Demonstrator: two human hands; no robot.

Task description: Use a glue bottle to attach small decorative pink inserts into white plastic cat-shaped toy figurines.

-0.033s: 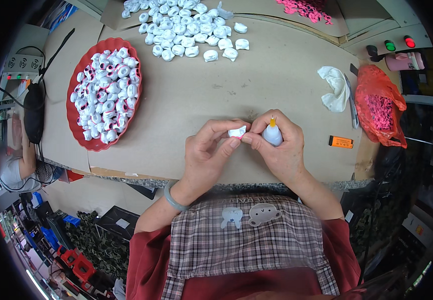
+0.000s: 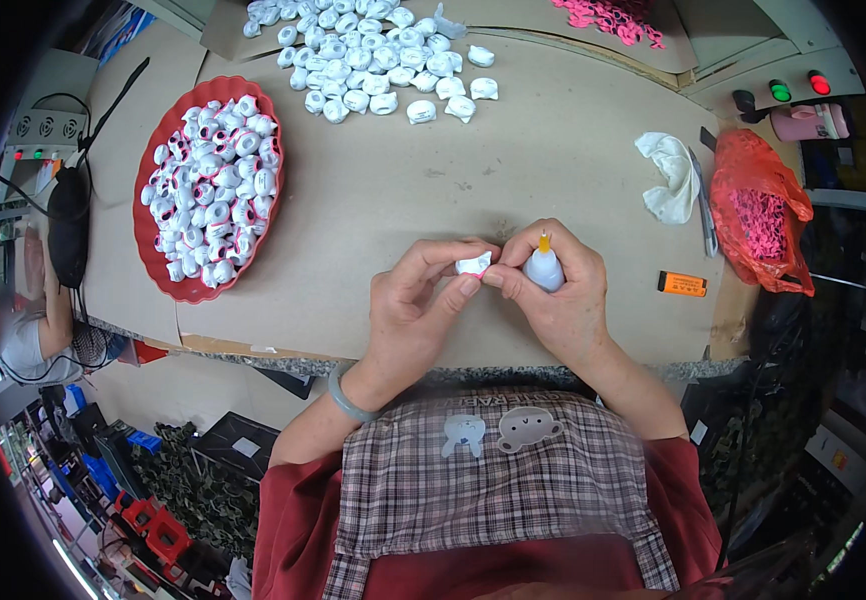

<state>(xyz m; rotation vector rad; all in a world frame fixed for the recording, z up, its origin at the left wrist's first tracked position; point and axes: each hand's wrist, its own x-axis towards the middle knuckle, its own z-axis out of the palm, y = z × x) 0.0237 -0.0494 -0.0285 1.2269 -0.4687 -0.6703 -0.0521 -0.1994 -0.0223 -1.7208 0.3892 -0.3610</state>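
Between thumb and fingers, my left hand [image 2: 415, 305] pinches a small white piece [image 2: 473, 265] with a pink lower edge. My right hand [image 2: 578, 300] is wrapped round a white squeeze bottle [image 2: 545, 272], its yellow nozzle pointing up and away from me. My right thumb and forefinger tips meet beside the white piece and seem to touch it. To the left stands a red scalloped dish [image 2: 141, 200] heaped with white pieces, many showing pink rims. Beyond my hands lies a loose pile of similar white pieces [image 2: 358, 75] on the table.
On the right lie a crumpled white cloth [image 2: 665, 185], a slim metal tool [image 2: 703, 210], an orange box [image 2: 682, 284] and a red plastic bag [image 2: 798, 205] holding pink bits. Pink pieces [image 2: 613, 20] sit at the far back. Another person's arm [image 2: 56, 305] shows at far left.
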